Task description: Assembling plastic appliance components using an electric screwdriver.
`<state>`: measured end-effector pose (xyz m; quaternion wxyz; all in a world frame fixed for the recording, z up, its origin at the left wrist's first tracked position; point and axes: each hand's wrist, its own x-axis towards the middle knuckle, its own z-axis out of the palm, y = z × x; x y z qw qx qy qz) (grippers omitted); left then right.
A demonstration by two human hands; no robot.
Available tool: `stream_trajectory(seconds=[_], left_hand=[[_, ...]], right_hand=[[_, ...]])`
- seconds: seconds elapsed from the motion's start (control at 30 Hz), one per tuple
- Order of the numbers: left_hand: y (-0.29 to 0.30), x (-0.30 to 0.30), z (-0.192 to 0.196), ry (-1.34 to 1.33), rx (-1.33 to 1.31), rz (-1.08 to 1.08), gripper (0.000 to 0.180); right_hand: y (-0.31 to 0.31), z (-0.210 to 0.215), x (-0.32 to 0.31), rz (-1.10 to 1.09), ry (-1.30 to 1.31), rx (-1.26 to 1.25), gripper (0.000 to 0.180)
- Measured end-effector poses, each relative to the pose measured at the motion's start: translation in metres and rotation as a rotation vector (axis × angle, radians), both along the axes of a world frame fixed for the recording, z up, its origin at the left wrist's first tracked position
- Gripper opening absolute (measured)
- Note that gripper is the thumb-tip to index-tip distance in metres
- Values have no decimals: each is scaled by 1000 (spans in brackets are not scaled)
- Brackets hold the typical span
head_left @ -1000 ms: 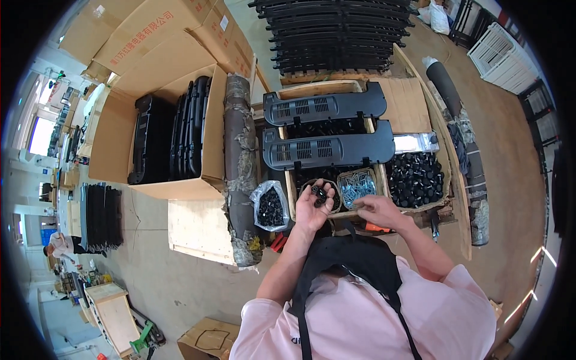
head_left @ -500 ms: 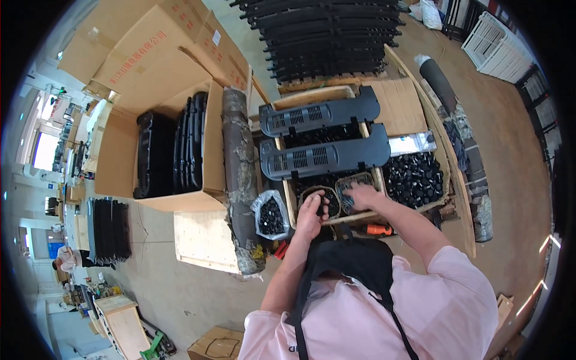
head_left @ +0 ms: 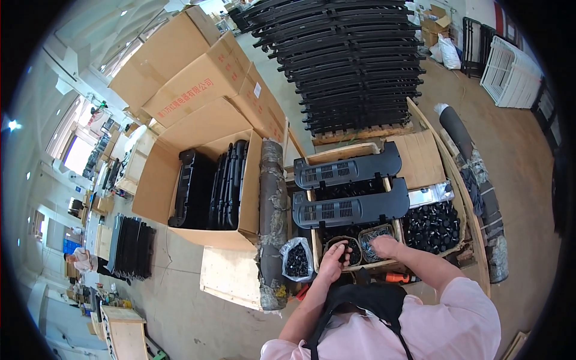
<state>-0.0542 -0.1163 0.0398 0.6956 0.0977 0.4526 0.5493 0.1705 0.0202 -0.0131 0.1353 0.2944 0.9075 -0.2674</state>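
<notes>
My left hand (head_left: 333, 259) reaches into a small round tub of black parts (head_left: 351, 249), fingers closed around some of them. My right hand (head_left: 385, 246) rests in the neighbouring tub of shiny screws (head_left: 372, 236), fingers curled down into it; what it holds is hidden. Both tubs sit at the near edge of a wooden crate (head_left: 336, 157). Two long black vented plastic panels (head_left: 348, 170) lie across the crate just beyond my hands.
A pile of black knobs (head_left: 433, 224) fills the crate's right part. A bag of black parts (head_left: 296, 261) and a wrapped roll (head_left: 272, 210) lie left. An open carton of black panels (head_left: 210, 186), stacked black frames (head_left: 354, 60), an orange tool (head_left: 401, 278).
My right hand moved from near my body forward into the screw tub. My left hand dipped lower into the tub of black parts. The camera leaned closer.
</notes>
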Motion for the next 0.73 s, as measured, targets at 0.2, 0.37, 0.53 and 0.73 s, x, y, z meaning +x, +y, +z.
stream_trajectory(seconds=[0.2, 0.37, 0.53, 0.73], left_hand=[[1, 0, -5, -6, 25, 25, 24], [-2, 6, -5, 37, 36, 30, 23], [-5, 8, -7, 59, 26, 37, 25], [-3, 6, -7, 134, 33, 29, 30]], right_hand=[[0, -4, -2, -81, -9, 42, 23], [3, 3, 5, -97, -6, 45, 24], [8, 3, 6, -189, 119, -33, 24], [17, -2, 12, -731, 769, -1304, 37]])
